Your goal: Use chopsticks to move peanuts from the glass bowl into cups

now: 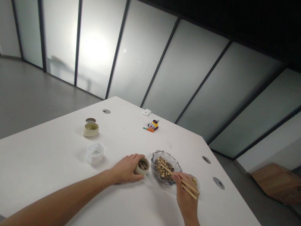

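Note:
My left hand (126, 169) is wrapped round a small beige cup (142, 166) that holds dark bits, steadying it on the white table (46, 165). Just to its right stands a clear glass bowl (165, 167) filled with mixed nuts or seeds. My right hand (185, 197) grips a pair of wooden chopsticks (179, 177), whose tips reach into the glass bowl. Behind my right hand sits a small pale dish (195, 180), mostly hidden.
A white square container (95, 152) and a greenish round cup (91, 129) with its lid (90, 120) stand to the left. Farther back lie a small colourful toy (152, 125) and a white box (146, 112). Round cable holes (218, 182) dot the table. Frosted glass panels stand behind.

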Tool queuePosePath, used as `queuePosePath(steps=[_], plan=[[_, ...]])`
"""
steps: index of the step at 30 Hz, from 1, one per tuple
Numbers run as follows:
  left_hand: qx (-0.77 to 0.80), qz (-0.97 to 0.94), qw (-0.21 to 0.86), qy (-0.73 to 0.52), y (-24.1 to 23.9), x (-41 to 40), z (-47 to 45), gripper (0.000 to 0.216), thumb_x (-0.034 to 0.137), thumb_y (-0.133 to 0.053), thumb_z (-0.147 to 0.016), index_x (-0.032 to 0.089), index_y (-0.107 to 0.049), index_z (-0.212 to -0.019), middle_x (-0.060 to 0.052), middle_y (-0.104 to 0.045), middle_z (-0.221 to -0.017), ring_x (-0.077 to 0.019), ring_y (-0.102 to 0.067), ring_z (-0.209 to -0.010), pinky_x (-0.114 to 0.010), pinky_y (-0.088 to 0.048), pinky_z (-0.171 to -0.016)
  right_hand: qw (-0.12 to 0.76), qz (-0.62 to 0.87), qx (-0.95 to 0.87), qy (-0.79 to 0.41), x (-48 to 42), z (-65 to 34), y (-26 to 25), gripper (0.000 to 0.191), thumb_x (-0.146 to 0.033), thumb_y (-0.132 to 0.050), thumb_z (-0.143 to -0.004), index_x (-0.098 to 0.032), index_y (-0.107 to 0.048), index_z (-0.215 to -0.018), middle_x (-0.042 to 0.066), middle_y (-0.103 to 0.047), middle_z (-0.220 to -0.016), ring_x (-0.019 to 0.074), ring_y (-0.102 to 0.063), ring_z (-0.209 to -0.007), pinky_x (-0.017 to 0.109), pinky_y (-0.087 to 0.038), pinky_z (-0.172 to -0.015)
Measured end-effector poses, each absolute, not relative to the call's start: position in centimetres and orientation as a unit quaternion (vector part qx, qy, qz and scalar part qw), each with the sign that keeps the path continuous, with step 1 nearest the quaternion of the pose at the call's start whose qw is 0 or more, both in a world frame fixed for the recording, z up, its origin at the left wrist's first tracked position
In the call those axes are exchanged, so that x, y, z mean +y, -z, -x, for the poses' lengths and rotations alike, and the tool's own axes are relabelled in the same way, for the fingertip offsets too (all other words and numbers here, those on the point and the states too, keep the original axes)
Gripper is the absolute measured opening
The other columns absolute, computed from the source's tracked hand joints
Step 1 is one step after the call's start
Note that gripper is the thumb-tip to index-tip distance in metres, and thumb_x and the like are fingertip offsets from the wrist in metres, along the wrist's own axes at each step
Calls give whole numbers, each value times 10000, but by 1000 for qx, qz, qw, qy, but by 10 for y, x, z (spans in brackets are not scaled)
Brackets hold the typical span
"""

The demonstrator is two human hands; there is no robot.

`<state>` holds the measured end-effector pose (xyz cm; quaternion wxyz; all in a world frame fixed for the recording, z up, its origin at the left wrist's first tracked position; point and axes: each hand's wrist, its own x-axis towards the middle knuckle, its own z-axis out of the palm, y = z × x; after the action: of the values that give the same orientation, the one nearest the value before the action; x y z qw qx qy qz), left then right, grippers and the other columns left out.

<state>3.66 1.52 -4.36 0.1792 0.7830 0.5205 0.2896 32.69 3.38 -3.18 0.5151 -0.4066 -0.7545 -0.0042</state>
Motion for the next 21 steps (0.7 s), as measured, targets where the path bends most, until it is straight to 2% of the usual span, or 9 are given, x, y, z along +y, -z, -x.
queuePosePath(steps=[7,14,21], plan=[[521,-782,177,-294,45,16,-37,725,415,-792,-831,232,-482,-1460,-139,-629,-1401,-353,-636,-1227,-495,-485,-1084,518,387,-762,-36,34,-326,34,273,-426,-617,-1028,-236,-788,-934,51,-776,-913,214,-728,-848,364,-556,-823],[519,-781,180,-295,45,15,-37,717,406,-792,-829,240,-485,-1456,-137,-630,-1398,-352,-633,-1233,-491,-490,-1079,533,434,-725,-50,33,-328,31,417,-585,-600,-997,-232,-788,-879,84,-772,-886,254,-728,-862,420,-589,-820],[520,-782,179,-294,45,15,-37,724,405,-790,-830,235,-482,-1463,-133,-632,-1393,-352,-636,-1232,-482,-486,-1083,670,407,-533,-319,38,-330,33,434,-626,-739,-884,-192,-733,-867,81,-769,-893,256,-764,-814,461,-667,-762]])
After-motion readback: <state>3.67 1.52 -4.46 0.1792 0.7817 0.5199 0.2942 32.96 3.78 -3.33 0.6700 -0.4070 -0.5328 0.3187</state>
